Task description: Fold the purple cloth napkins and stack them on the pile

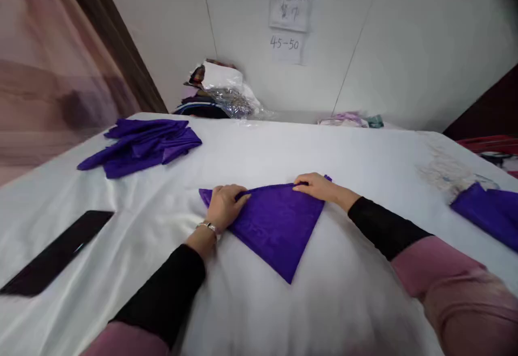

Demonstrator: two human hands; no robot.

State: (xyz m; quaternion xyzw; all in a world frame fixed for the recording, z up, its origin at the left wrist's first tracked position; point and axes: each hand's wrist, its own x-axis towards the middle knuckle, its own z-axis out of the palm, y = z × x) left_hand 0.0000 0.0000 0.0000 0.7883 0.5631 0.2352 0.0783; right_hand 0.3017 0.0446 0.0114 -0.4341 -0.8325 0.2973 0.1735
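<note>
Two grips, left hand (225, 206) and right hand (316, 187), are pinching purple cloth (279, 226); uneven pulling risks skewing its far edge.

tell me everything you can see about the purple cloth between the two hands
The purple cloth is a deep violet, smooth-looking fabric with a faint pattern in its own colour. It lies roughly triangular on the white surface, with its long edge away from the person and a pointed corner toward them. The left hand and right hand pinch that far edge near its ends, and a bit of cloth pokes out past each. How many layers it has, I can't tell.
</note>
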